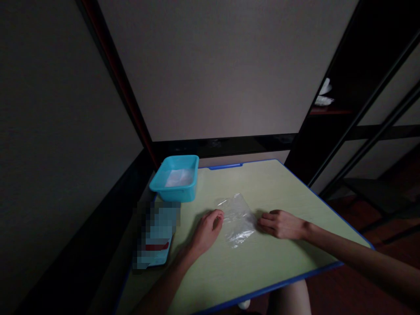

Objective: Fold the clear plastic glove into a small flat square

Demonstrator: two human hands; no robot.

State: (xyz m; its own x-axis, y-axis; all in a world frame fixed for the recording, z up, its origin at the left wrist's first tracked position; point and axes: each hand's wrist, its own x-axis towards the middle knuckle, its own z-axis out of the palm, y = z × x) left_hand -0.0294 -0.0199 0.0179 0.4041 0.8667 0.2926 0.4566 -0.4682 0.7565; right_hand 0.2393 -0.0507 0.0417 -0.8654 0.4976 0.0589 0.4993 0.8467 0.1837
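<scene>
A clear, crinkled plastic bag lies on the light-topped table between my two hands. At its left edge, my left hand is curled, thumb and fingertips closed against the film. My right hand has its fingers bent and pressed together at the bag's right edge, knuckles up. The fingertips of that hand are partly hidden. Nothing can be seen inside the bag; its film looks flat and shiny.
A turquoise plastic basin with white sheets inside stands at the table's back left corner. In front of it lies a pixelated light-blue item. The table has a blue rim; wardrobe panels rise behind it.
</scene>
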